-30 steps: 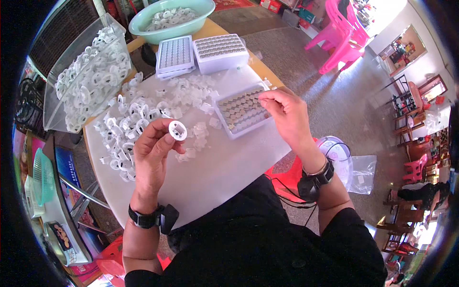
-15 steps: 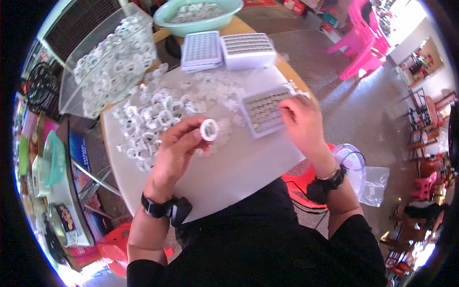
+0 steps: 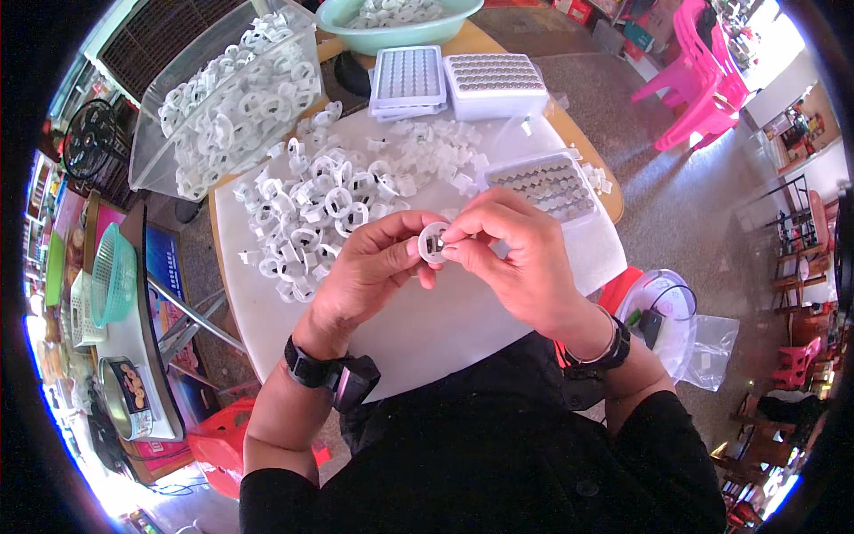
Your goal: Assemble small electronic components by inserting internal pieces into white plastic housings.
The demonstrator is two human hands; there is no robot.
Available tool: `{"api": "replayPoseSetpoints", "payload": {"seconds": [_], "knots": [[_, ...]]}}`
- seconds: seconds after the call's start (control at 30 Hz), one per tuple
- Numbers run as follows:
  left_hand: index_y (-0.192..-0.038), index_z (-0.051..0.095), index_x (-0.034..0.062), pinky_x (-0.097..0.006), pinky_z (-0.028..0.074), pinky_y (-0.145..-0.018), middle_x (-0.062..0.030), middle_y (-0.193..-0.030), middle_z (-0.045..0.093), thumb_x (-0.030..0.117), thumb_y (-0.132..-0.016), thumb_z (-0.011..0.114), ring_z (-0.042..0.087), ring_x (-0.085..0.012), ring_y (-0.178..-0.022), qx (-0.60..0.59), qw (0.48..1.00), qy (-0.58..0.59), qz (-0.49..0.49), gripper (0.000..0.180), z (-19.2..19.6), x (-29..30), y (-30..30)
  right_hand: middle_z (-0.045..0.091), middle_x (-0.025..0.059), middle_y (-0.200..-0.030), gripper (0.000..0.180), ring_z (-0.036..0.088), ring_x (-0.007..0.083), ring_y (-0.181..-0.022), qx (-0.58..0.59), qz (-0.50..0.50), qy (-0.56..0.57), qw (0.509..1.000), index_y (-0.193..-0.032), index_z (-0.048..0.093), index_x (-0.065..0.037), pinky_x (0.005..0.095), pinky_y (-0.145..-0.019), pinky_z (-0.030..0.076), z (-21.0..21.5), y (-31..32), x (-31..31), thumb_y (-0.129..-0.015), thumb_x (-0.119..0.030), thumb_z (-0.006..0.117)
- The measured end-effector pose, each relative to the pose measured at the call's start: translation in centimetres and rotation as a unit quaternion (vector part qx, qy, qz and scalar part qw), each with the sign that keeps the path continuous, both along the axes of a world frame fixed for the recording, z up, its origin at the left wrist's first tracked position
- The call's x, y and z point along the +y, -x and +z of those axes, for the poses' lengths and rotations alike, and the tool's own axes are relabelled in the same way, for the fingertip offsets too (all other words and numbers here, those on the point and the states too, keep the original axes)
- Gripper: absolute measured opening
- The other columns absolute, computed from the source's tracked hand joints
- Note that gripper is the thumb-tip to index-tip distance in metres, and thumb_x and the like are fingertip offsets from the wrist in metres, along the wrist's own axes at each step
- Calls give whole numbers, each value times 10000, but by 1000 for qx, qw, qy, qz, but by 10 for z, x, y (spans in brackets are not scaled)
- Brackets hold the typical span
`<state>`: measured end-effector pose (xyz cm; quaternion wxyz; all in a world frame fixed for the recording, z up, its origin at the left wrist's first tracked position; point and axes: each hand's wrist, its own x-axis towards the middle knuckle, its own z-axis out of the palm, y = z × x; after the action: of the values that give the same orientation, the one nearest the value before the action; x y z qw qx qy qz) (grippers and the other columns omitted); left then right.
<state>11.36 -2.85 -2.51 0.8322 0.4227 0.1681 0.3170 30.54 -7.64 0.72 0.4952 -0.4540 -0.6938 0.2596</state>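
Observation:
Over the near middle of the table, my left hand (image 3: 365, 267) pinches a white plastic ring-shaped holder (image 3: 431, 238) with dark slots inside. My right hand (image 3: 525, 258) meets it from the right, thumb and fingertips closed together at the ring's edge. Whatever small thing those fingers pinch is too hidden to make out. Just beyond the right hand lies a pale tray (image 3: 580, 212) with rows of small round grey discs, partly covered by that hand. A heap of similar white holders (image 3: 311, 214) spreads to the left of my left hand.
Behind the heap lie small translucent plastic pieces (image 3: 436, 151). A clear bin (image 3: 149, 158) full of white holders stands at the far left, beside a pale green basin (image 3: 400, 39). Stacked trays (image 3: 407, 111) and a white tray block (image 3: 498, 107) occupy the table's back.
My right hand has left the disc tray and come left to the holder. My left hand has brought the holder rightward to meet it. The head view has shifted slightly.

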Motion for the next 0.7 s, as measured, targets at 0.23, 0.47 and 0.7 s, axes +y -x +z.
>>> {"api": "replayPoseSetpoints", "payload": {"seconds": [0.23,0.47,0.7], "knots": [[-1212,540,-14,-278,499,-756,-76,-1017,616,141,-932,552,597,-153,-863,10,1000,12,3,320,-7,-1,2,580,71,-800,77,602,173,-706,12,34,109,993,-831,606,-15,290,-614,484,13,-4,3,-788,-35,667],[-1215,551,-28,-278,512,-743,-84,-1010,636,133,-912,582,613,-160,-797,23,1000,1,-1,345,-6,0,0,591,49,-745,136,564,81,-697,130,104,268,949,-845,556,11,245,-622,464,15,-9,13,-769,-22,664],[-1210,554,-38,-271,510,-749,-85,-1000,638,119,-904,588,614,-154,-796,59,998,-28,-6,345,-6,1,1,585,-12,-748,133,554,43,-708,62,120,284,949,-876,570,-3,206,-644,444,13,-11,16,-769,12,646]]}}
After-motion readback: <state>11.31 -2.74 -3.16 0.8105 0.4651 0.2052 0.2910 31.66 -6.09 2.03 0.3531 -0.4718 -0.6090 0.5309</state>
